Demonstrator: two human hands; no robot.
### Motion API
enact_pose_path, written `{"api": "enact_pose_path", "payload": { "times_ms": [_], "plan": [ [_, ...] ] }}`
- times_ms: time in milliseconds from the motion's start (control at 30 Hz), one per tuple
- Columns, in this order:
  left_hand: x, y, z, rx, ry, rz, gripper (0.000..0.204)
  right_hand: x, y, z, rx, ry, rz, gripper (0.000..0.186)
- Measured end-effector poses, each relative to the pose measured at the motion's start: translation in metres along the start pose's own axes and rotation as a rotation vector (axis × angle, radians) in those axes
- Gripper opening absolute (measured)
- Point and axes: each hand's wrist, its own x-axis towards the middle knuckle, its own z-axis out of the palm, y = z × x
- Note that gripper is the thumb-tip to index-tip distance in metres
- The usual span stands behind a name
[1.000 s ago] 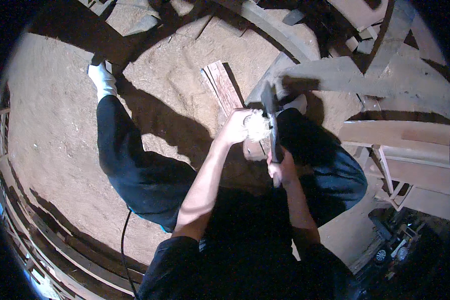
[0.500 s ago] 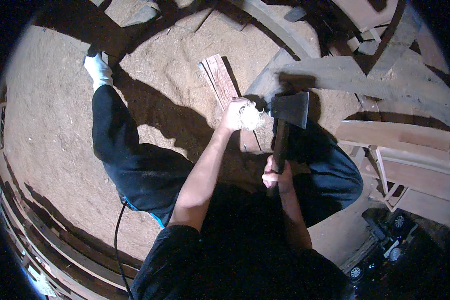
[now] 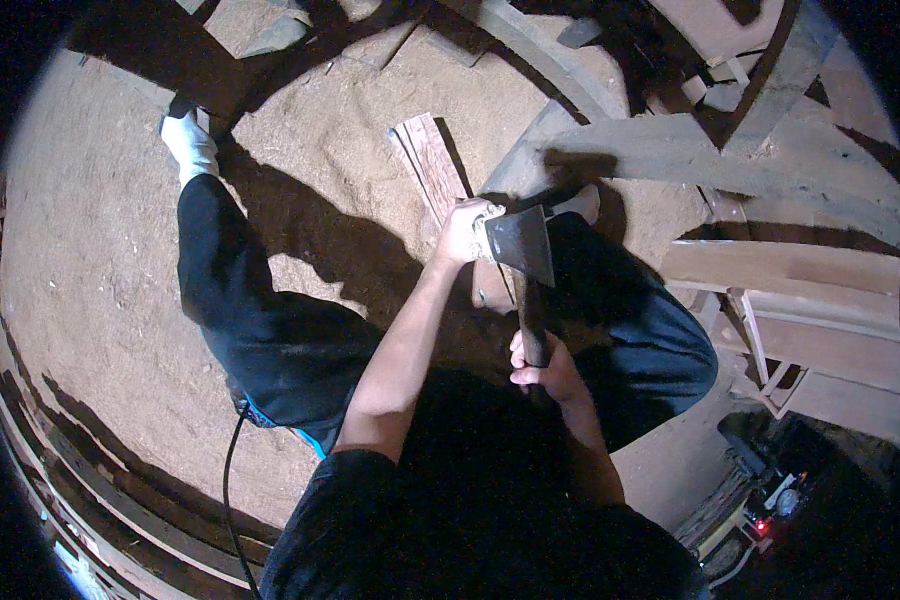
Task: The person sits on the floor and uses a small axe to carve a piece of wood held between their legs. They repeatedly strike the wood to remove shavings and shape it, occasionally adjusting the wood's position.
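Reddish wooden slat (image 3: 432, 165) lies on sawdust floor (image 3: 90, 260). Left hand (image 3: 464, 230) apparently grips its near end. Right hand (image 3: 540, 362) clenches the hatchet (image 3: 522, 245) handle, blade beside left hand.

axe head (image 3: 522, 243): dull grey metal, matt, smooth face
axe handle (image 3: 531, 318): dark wood, worn
plank (image 3: 432, 165): reddish wood, rough grain, 12 o'clock of left hand (image 3: 464, 232)
ground (image 3: 90, 250): sawdust, loose, matt
trousers (image 3: 270, 335): dark cloth, matt
beams (image 3: 800, 300): pale raw timber, 3 o'clock
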Motion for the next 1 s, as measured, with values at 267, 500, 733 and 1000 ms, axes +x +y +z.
{"api": "enact_pose_path", "payload": {
  "times_ms": [267, 500, 733, 1000],
  "plan": [
    [0.000, -0.002, 0.011, 0.100, 0.044, 0.045, 0.023, -0.006, 0.014, -0.002, -0.433, 0.401, -0.110, 0.045],
    [0.001, -0.001, 0.010, 0.132, -0.065, 0.007, 0.024, 0.002, -0.006, 0.021, -0.665, 0.614, -0.061, 0.018],
    [0.002, 0.001, 0.015, 0.118, -0.067, 0.065, 0.026, -0.015, -0.019, 0.020, -0.025, 0.419, -0.197, 0.018],
    [0.000, -0.004, 0.016, 0.123, 0.027, 0.033, 0.024, 0.011, 0.020, 0.018, -0.781, 0.704, -0.233, 0.028]
  ]
}}
